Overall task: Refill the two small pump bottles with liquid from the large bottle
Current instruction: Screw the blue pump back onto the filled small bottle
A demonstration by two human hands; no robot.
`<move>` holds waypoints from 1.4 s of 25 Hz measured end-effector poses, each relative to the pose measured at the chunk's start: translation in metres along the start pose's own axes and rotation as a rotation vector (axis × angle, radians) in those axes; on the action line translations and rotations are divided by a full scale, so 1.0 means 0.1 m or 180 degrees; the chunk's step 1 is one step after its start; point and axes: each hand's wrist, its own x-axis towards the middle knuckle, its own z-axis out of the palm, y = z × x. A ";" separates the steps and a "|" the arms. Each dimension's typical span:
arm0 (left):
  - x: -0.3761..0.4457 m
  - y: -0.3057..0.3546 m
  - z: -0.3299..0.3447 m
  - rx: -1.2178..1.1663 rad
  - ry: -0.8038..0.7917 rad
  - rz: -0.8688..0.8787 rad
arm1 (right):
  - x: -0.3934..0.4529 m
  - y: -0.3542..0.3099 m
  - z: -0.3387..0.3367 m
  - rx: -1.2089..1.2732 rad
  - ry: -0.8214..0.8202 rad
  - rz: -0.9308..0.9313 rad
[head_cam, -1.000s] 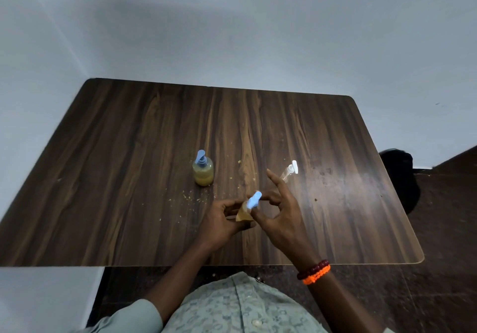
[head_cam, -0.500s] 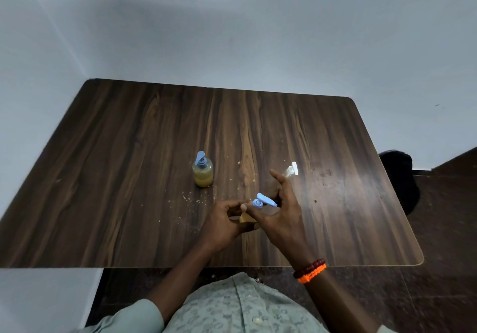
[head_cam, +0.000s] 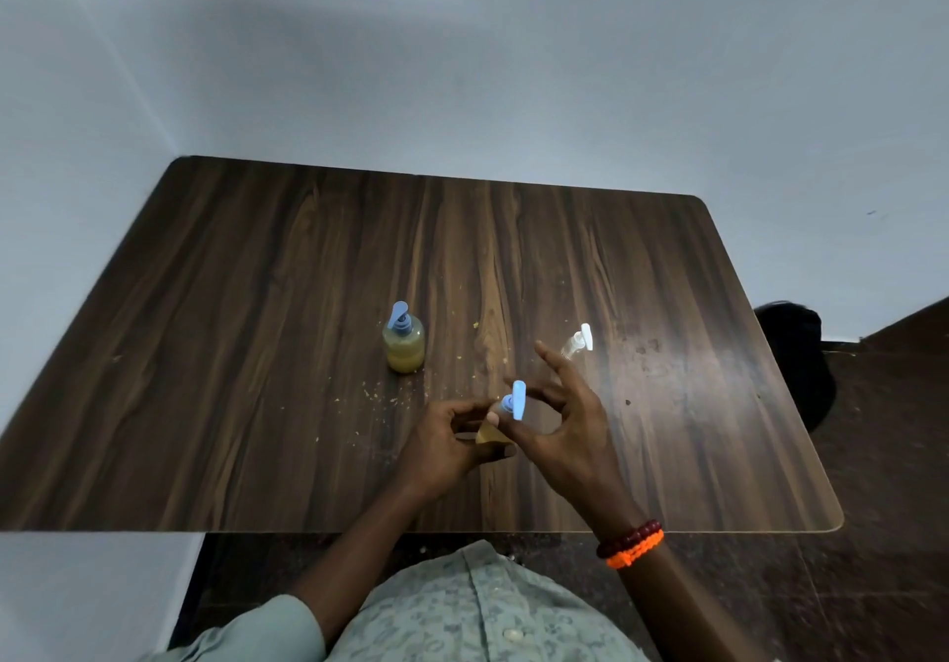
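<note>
Left grip (head_cam: 452,438) — round small bottle (head_cam: 490,434)

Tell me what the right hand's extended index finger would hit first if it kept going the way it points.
Probably the clear bottle with the white pump: the right hand has its index finger aimed at it. Depth is unclear, so it might pass above.

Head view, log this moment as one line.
left hand: holds small bottle | right hand: pinches its blue pump | second blue-pump bottle: standing on table, untouched
</note>
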 end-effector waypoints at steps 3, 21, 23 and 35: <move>0.02 -0.01 -0.03 -0.0111 0.0030 0.0005 | -0.01 0.07 -0.02 0.0136 -0.0020 0.0029; 0.68 -0.10 0.26 0.0266 0.1017 -0.0014 | 0.67 0.29 0.19 0.0306 0.0480 0.0359; 0.89 -0.09 0.28 0.0364 0.1147 0.0010 | 0.86 0.37 0.19 0.0236 0.0356 0.0419; 1.52 -0.37 0.37 0.1096 0.1736 -0.0280 | 1.61 0.89 0.43 -0.0057 -0.0174 0.0423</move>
